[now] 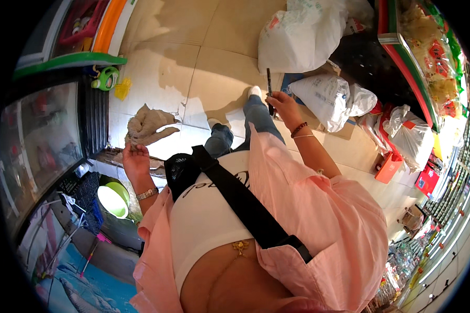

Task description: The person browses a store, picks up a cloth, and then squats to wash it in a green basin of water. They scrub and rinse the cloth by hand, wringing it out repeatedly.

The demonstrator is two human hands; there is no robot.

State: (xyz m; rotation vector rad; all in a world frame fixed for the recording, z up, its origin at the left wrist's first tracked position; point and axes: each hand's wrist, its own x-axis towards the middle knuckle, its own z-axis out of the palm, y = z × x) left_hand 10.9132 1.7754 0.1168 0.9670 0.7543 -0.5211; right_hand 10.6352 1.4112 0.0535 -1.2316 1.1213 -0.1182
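My left hand (136,158) grips one end of a crumpled grey-brown cloth (149,123), which hangs in folds over the tiled floor at the left. On the other side, my right hand (284,107) holds a slim dark object (269,82), seen edge-on; it may be a phone. A black strap crosses my body, and a black bag sits by my left side. My feet stand on the floor tiles between both hands.
A glass-fronted case (43,133) stands at the left, with a green bottle (109,79) near its corner. Below are a green-and-white basin (115,199) and dark crates. Full white plastic bags (297,43) lie by a shelf at the right, near an orange-red paper bag (388,169).
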